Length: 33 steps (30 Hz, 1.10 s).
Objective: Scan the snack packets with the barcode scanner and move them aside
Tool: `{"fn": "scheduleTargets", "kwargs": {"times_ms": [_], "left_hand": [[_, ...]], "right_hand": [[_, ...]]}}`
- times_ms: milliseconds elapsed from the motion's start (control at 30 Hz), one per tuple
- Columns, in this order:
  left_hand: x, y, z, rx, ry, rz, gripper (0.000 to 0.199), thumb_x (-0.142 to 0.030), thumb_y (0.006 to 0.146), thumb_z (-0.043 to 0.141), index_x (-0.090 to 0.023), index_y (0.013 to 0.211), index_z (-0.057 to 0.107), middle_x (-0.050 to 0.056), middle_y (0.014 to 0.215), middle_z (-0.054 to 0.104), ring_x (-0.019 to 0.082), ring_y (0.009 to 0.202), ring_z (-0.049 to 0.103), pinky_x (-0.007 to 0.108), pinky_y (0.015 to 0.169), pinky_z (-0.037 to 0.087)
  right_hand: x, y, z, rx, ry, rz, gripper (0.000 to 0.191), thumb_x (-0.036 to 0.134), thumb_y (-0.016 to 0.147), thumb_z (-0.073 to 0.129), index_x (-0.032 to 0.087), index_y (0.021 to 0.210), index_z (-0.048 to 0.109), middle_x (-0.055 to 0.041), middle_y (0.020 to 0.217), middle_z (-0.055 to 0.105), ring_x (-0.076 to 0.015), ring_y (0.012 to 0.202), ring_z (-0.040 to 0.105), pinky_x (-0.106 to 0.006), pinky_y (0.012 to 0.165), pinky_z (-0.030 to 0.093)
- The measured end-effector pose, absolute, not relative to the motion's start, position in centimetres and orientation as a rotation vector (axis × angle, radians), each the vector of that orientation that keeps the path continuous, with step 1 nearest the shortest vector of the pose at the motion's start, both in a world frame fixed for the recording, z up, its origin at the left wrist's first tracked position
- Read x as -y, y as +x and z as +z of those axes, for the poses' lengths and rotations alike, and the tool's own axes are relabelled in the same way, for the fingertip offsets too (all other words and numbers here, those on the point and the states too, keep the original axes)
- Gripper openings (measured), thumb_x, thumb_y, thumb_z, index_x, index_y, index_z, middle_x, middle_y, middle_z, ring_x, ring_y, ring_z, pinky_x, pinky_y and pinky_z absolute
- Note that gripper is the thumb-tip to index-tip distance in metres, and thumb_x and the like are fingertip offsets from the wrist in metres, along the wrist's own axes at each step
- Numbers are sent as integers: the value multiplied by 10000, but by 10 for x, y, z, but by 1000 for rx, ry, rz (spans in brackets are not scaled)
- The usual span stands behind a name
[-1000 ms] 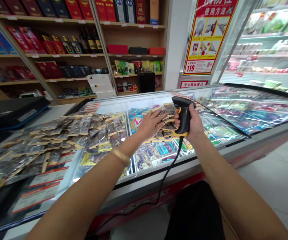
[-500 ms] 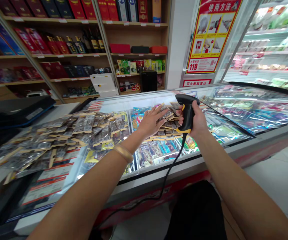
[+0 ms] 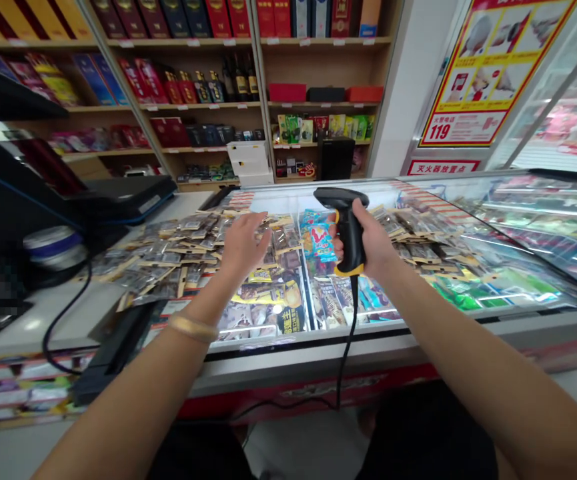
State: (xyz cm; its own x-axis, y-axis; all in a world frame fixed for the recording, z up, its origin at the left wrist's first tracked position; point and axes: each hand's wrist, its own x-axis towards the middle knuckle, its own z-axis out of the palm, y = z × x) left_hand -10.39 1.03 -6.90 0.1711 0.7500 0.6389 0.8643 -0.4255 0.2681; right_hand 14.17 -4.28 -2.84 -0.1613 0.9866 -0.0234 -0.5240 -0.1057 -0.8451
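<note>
My right hand [image 3: 368,243] grips a black and yellow barcode scanner [image 3: 351,230] by its handle, above the middle of a glass-topped freezer [image 3: 263,343]. A black cable [image 3: 352,333] hangs from the handle down toward the floor. My left hand [image 3: 245,243], fingers apart and holding nothing, is over the near edge of the left pile of small clear packets [image 3: 163,247] with tan strips. Whether it touches them I cannot tell. A second pile of like packets [image 3: 423,237] lies on the glass to the right of the scanner. Frozen goods [image 3: 268,307] show through the glass.
At the left stand a counter [image 3: 33,327], a dark flat device [image 3: 128,193] and a white and blue roll [image 3: 55,245]. Shelves [image 3: 183,107] with boxes and bottles line the back. A red and yellow poster [image 3: 493,73] hangs on the right.
My left hand has left the right pile and moved left to the left pile. The scanner in my right hand has shifted left, off the right pile. The view has turned left.
</note>
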Motion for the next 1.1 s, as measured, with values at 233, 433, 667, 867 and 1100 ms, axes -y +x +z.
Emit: {"fn": "scheduleTargets", "kwargs": {"times_ms": [233,433,667,867,1100], "left_hand": [[3,-140,-69,1907,-1765,-1051,483,-398,835,603,-215,1280,644,165,1277,650,374,1229,547,562,1039,411],[-5,-142,-80,1955,-1829,-902,586,-477,847,587,-184,1354,563,201,1261,682,423,1369,443,671,1132,251],[-4,-137,-75,1934,-1862,-1096,572,-369,815,641,-177,1348,565,192,1235,668,419,1254,530,631,1096,364],[-7,-130,-78,1886,-1962,-1745,283,-300,867,535,-177,1104,631,90,975,696,247,884,678,429,831,595],[0,-115,-80,1911,-2037,-2291,279,-264,760,663,-209,974,494,39,890,664,145,654,654,258,496,566]], "right_hand": [[28,106,-53,844,-798,1783,476,621,946,506,164,870,613,11,574,588,-89,389,484,-197,357,402],[31,112,-71,859,-800,1846,467,621,926,535,166,857,620,-6,584,591,-98,401,493,-204,369,416],[38,112,-69,903,-765,1866,478,630,915,535,164,868,634,-4,603,595,-95,409,495,-205,378,425],[45,112,-67,970,-736,1879,491,655,865,598,165,849,628,0,612,598,-92,406,488,-211,381,422],[47,112,-67,1010,-743,1913,482,645,825,663,165,834,617,3,613,605,-92,402,503,-208,373,433]]}}
